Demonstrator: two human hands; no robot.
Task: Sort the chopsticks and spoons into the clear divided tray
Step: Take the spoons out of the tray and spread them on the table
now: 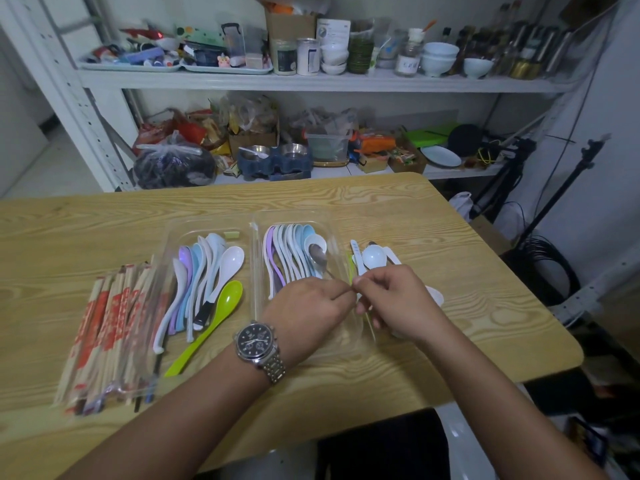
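Left hand (pixel 308 304) pinches the metal spoon (pixel 318 257) by its handle over the clear tray (pixel 254 265). Right hand (pixel 393 303) looks pinched on the handle tip too, kinda blurry there.

Metal spoon (pixel 317 255) handle end hidden behind left hand (pixel 306 306); chopsticks (pixel 110 327) blurred nr front.

Your clear divided tray (pixel 252 271) sits mid-table (pixel 450 237). A spoon pile (pixel 207 271) lies in its left part and a spoon row (pixel 291 251) in its right, with a metal spoon (pixel 318 257) on top. Chopsticks (pixel 110 323) lie left, maybe inside too. Loose spoons (pixel 373 257) lie just right.
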